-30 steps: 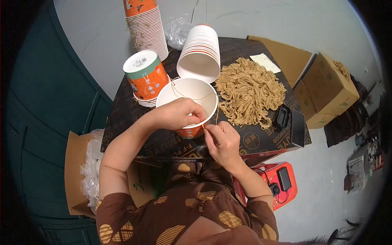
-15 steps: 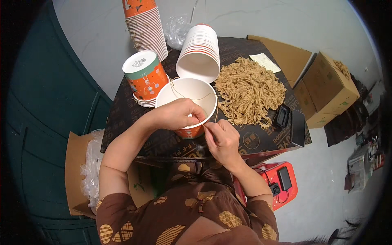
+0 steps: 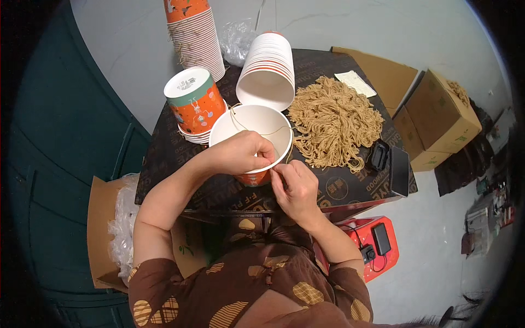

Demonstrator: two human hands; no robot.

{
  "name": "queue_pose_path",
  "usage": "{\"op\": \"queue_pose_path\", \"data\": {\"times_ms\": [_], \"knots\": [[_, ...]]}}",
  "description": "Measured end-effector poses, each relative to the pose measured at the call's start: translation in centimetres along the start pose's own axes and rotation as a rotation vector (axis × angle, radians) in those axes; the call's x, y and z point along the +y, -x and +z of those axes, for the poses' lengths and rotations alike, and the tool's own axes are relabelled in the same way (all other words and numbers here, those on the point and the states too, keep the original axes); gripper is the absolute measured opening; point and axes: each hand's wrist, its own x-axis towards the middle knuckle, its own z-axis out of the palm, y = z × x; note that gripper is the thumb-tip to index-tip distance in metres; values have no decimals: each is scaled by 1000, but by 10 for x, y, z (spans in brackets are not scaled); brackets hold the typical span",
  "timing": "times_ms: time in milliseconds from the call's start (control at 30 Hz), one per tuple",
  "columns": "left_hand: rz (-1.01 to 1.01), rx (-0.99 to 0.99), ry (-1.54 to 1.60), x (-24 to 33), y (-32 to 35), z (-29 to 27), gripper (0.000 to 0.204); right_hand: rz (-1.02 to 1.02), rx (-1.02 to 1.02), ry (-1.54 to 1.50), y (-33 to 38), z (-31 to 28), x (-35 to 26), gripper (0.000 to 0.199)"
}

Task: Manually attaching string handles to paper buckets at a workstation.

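Right grip (image 3: 298, 188) has edged left, up against the outside of the white-lined paper bucket (image 3: 257, 117); left grip (image 3: 243, 150) reaches inside its rim. Fingertips obscured, can't tell if either pinches the cord (image 3: 268, 134) beyond them. Rim work apparently continues at one spot.

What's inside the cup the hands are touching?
A thin tan string and part of the left hand. That hand covers some of the inside, which I can't see.

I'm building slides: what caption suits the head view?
Left hand dipped inside, right hand outside the rim of a round, white-lined orange paper bucket, near a tangled heap of tan string.
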Motion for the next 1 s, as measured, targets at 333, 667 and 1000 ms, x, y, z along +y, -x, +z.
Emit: {"op": "queue_pose_path", "data": {"times_ms": [333, 667, 1000], "knots": [[-108, 207, 297, -7, 11, 6, 14, 63, -86, 76, -8, -33, -7, 13], [-119, 162, 793, 7, 3, 8, 14, 25, -142, 20, -13, -32, -9, 12], [-124, 75, 869, 2, 3, 12, 10, -94, -210, -54, -34, -54, 2, 29]]}}
